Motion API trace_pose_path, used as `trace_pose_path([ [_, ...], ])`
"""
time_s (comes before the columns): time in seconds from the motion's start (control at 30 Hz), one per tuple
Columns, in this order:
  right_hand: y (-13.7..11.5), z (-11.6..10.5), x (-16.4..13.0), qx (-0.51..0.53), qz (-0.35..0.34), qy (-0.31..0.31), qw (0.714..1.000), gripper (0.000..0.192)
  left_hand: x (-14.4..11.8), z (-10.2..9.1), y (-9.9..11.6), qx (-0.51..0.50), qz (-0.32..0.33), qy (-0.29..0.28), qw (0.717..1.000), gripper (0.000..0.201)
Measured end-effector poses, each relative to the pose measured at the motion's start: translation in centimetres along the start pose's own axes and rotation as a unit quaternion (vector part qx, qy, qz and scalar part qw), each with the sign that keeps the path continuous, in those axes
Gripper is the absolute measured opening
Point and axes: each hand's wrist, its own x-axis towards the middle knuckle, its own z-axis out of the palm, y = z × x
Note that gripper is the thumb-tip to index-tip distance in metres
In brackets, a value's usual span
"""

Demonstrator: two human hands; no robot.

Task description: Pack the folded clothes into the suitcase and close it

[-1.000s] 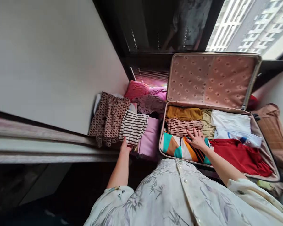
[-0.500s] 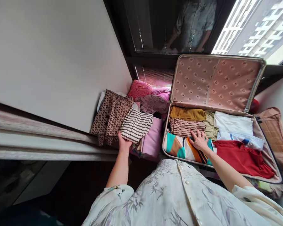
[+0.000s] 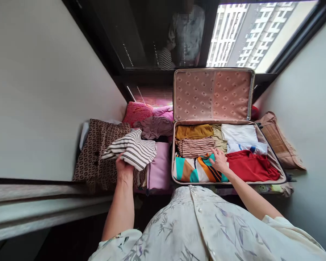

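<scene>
"What's ahead?"

"I'm facing a dark window pane (image 3: pixel 143 36), and there's a white-and-grey building (image 3: pixel 250 40) outside, over to the right!"

"And the sides?"

"Pale wall (image 3: pixel 40 79) on my left, second wall (image 3: pixel 315 116) on my right, brown checked cloth (image 3: pixel 278 141) near it!"

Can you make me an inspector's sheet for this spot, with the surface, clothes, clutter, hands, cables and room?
Surface: mostly hidden under fabrics and the open suitcase.
Clothes: black-and-white striped cloth in hand; mustard, white and red clothes in the suitcase.
Clutter: brown patterned cloth, lilac cloth and pink cushion-like item left of the suitcase; tan cloth right of it.
Hands: left hand grips the striped cloth; right hand touches the multicoloured garment, fingers spread.
Cables: nothing seen.
Surroundings: window behind, pale walls both sides.
</scene>
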Motion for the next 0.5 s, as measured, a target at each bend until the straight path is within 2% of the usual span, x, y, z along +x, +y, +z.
trace_pose_path([
  [0.1,1.0,-0.9,-0.6,0.045,0.02,0.01,0.999,0.067,-0.4,4.3,2.5,0.046,0.015,-0.082,0.995,0.015],
  [0.17,1.7,-1.1,-1.0,0.072,0.031,0.017,0.997,0.068,-1.1,8.2,4.1,0.071,0.075,-0.136,0.985,0.01],
  [0.2,2.1,-1.1,-1.1,0.085,0.03,0.022,0.996,0.068,-1.6,10.4,4.7,0.086,0.114,-0.159,0.977,0.014],
  [0.27,2.8,-0.9,-1.3,0.113,0.019,0.032,0.993,0.067,-3.1,15.0,4.9,0.151,0.209,-0.218,0.941,0.028],
  [0.3,3.2,-0.8,-1.3,0.127,0.011,0.037,0.991,0.067,-4.1,17.2,4.2,0.203,0.256,-0.254,0.91,0.035],
  [0.33,3.6,-0.7,-1.3,0.139,0.002,0.043,0.989,0.067,-5.4,19.2,3.0,0.266,0.292,-0.294,0.87,0.043],
  [0.4,4.3,-0.4,-1.2,0.158,-0.014,0.057,0.986,0.067,-8.5,22.3,-1.6,0.411,0.312,-0.386,0.764,0.058],
  [0.43,4.7,-0.3,-1.2,0.161,-0.019,0.065,0.985,0.066,-10.3,23.1,-4.8,0.474,0.298,-0.429,0.709,0.064],
  [0.5,5.5,0.0,-1.3,0.148,-0.02,0.082,0.985,0.062,-13.8,23.4,-11.7,0.557,0.254,-0.475,0.633,0.077],
])
